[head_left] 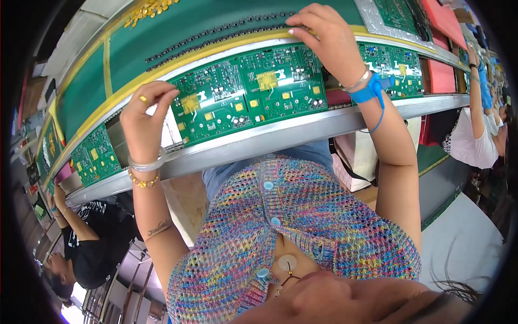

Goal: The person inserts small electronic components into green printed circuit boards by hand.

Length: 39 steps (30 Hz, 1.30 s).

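Observation:
Green circuit boards sit side by side in the metal rail in front of me: a left board [221, 116] and a right board [294, 94], both bearing small parts and yellow pieces. My left hand [144, 119] hovers at the left board's left edge, thumb and forefinger pinched; anything between the tips is too small to make out. Beyond the boards, my right hand [332, 43] reaches to the right end of two rows of small black components [216, 35] on the green mat. Its thumb and forefinger close in around the row's end, hiding what they grip.
A long metal rail [259, 128] runs across in front of me. Gold-coloured small parts [148, 11] lie at the far left of the mat. More boards stand in the line, one left [94, 154] and one right [396, 70]. Co-workers [89, 248] sit on both sides.

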Motion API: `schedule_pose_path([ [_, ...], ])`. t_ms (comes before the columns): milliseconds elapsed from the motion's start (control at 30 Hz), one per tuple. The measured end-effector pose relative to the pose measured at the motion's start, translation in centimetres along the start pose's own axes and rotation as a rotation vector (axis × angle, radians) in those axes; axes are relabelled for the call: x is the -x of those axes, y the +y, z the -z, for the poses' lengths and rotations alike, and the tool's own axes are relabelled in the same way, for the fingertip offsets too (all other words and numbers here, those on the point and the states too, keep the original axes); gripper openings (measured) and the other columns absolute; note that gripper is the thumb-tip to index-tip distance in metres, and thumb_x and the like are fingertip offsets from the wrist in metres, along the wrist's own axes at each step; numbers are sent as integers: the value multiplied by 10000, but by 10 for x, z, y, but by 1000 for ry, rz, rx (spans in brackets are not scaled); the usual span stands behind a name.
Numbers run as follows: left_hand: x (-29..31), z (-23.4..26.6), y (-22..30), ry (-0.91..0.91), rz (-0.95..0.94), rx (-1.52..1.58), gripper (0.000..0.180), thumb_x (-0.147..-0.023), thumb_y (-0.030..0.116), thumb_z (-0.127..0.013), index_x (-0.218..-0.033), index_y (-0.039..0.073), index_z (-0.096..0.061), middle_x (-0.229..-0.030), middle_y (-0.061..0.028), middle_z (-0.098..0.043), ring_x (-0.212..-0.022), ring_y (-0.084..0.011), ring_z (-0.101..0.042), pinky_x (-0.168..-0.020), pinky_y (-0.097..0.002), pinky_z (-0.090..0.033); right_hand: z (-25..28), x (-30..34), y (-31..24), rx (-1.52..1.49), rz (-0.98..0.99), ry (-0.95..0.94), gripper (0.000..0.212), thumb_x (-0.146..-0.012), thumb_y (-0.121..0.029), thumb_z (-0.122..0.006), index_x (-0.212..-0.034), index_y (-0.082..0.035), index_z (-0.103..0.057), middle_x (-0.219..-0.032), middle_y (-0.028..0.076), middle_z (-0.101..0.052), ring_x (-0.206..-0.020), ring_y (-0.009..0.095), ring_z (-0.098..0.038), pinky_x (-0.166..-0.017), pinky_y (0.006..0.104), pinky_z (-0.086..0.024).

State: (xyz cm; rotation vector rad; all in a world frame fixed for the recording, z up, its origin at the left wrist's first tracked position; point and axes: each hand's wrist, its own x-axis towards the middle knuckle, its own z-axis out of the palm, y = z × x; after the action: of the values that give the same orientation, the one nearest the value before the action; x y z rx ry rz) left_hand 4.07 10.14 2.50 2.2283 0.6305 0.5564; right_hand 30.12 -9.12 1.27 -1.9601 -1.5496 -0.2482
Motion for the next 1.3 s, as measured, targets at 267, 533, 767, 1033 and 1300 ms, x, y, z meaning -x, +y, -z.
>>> schedule_pose_path([
  [267,-25,22,-42,143,-39,-127,109,-779,9,-687,-887,7,-671,-898,-73,-664,-765,-150,-639,-703,-255,-516,-15,2,16,59,51,-9,87,-752,-103,-675,-822,-80,-629,-836,35,-576,-813,239,-549,-709,349,-474],
  [533,-35,19,-47,90,-197,-421,103,-787,87,-678,-881,47,-689,-894,-62,-646,-777,-235,-621,-668,-312,-489,10,22,-14,-59,8,-69,127,-713,-75,-707,-813,-77,-628,-826,52,-585,-780,251,-554,-673,348,-466],
  [767,-36,18,-50,102,-225,-473,96,-800,96,-668,-876,39,-686,-898,-59,-648,-773,-234,-616,-670,-316,-481,-3,38,-14,-48,-9,-101,134,-709,-83,-714,-818,-73,-637,-821,47,-579,-782,237,-558,-676,333,-484],
  [1033,-34,15,-49,107,-209,-462,101,-799,92,-668,-883,40,-687,-901,-59,-647,-777,-233,-614,-682,-319,-478,-7,40,-11,-19,27,-86,133,-704,-83,-717,-809,-72,-635,-820,45,-575,-775,233,-554,-673,328,-483],
  [1300,-34,15,-50,111,-195,-447,102,-803,99,-666,-887,46,-690,-913,-56,-647,-786,-232,-616,-688,-314,-479,-5,39,-13,13,51,-96,130,-703,-80,-708,-809,-70,-633,-823,42,-571,-785,228,-552,-687,317,-483],
])
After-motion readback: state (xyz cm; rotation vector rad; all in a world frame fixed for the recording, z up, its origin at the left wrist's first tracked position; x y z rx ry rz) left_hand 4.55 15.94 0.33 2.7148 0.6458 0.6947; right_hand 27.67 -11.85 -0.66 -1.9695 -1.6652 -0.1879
